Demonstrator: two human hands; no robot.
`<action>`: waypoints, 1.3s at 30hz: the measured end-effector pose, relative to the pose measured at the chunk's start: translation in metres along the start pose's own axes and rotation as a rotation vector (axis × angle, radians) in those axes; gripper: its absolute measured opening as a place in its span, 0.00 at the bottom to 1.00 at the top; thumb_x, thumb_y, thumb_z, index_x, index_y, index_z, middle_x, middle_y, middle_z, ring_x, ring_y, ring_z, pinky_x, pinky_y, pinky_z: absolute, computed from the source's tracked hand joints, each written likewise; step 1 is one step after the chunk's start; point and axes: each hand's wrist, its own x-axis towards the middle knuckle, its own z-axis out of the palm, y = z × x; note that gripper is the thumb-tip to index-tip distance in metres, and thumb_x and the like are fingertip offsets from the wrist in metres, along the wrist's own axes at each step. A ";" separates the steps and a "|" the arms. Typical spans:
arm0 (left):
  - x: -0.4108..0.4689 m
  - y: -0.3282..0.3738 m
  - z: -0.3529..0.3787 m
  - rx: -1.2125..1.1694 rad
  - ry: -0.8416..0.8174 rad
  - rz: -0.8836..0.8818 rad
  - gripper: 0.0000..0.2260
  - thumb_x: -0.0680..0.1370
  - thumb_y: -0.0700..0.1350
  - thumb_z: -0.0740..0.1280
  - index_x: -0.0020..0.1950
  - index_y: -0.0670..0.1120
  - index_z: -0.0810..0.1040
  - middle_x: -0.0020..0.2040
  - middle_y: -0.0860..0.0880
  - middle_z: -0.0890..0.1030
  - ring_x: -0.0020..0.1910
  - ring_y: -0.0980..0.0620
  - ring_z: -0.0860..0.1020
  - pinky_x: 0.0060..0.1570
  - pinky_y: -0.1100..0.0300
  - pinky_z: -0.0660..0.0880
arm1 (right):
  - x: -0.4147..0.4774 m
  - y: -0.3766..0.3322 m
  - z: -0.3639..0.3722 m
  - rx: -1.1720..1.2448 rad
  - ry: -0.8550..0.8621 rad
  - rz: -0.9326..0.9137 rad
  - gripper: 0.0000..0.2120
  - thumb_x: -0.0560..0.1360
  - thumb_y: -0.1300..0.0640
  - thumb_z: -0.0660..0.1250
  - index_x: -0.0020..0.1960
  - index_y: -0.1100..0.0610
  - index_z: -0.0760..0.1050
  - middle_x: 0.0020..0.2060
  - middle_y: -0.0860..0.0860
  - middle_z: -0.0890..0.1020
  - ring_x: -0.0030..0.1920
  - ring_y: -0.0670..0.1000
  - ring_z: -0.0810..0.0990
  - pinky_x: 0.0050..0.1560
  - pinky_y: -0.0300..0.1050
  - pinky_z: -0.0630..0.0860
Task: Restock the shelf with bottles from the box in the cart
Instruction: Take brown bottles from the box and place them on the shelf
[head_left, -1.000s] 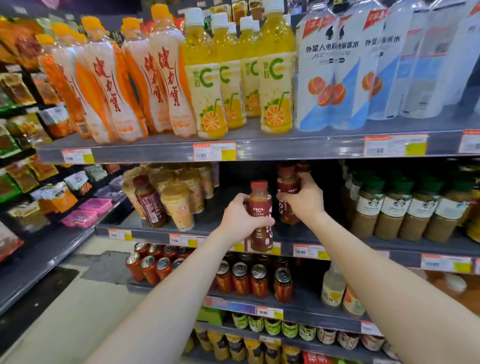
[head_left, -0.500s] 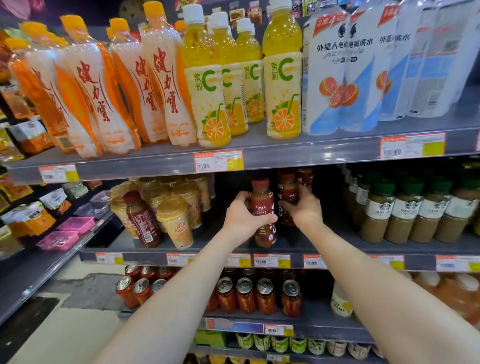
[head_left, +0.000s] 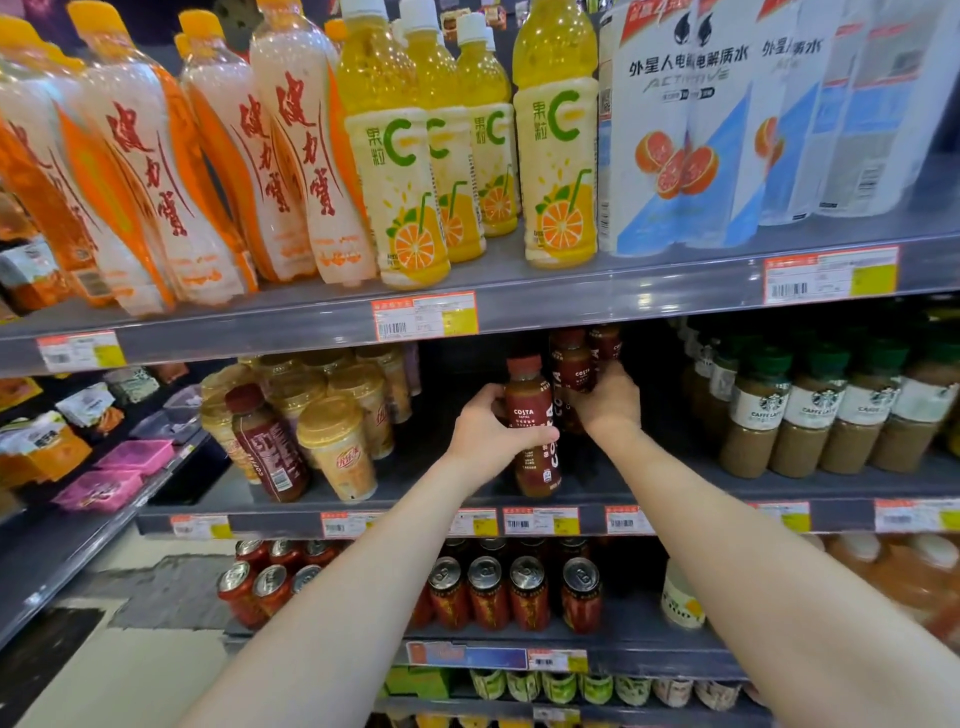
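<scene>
Both my hands reach into the middle shelf (head_left: 395, 499). My left hand (head_left: 485, 434) grips a dark red Costa coffee bottle (head_left: 530, 415) with a red cap, upright near the shelf's front edge. My right hand (head_left: 608, 400) is closed around a second Costa bottle (head_left: 571, 371) just behind and to the right. A third Costa bottle (head_left: 605, 343) stands further back in the same row. Another dark red bottle (head_left: 267, 447) leans among cups on the left. The cart and box are out of view.
Milk tea cups (head_left: 337, 447) stand left of the gap. Starbucks bottles (head_left: 810, 410) fill the right side of the shelf. Tall juice bottles (head_left: 558, 156) line the shelf above, red cans (head_left: 530, 592) the shelf below. A side rack with pink packets (head_left: 135, 457) stands at left.
Both hands and their bottles have settled lower onto the middle shelf. The right hand has slid from the bottle's upper part down its body.
</scene>
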 end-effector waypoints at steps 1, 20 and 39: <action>0.000 0.001 0.002 -0.004 -0.011 0.002 0.28 0.64 0.48 0.85 0.59 0.52 0.77 0.53 0.53 0.84 0.53 0.56 0.83 0.55 0.56 0.81 | -0.004 0.002 -0.002 0.031 0.010 0.005 0.22 0.73 0.55 0.75 0.63 0.57 0.73 0.57 0.55 0.82 0.58 0.56 0.81 0.54 0.46 0.75; 0.019 0.028 0.100 0.054 0.043 0.101 0.30 0.67 0.59 0.80 0.66 0.52 0.80 0.54 0.54 0.80 0.56 0.53 0.80 0.58 0.57 0.78 | -0.031 0.052 -0.068 0.365 -0.123 -0.101 0.22 0.67 0.63 0.79 0.59 0.56 0.78 0.50 0.48 0.84 0.47 0.45 0.84 0.47 0.40 0.81; 0.032 0.018 0.116 -0.051 -0.085 -0.132 0.20 0.83 0.48 0.60 0.76 0.55 0.72 0.72 0.49 0.76 0.69 0.47 0.76 0.71 0.50 0.72 | 0.022 0.056 -0.041 0.250 -0.082 -0.035 0.26 0.70 0.63 0.78 0.66 0.56 0.74 0.55 0.49 0.82 0.56 0.48 0.81 0.61 0.46 0.78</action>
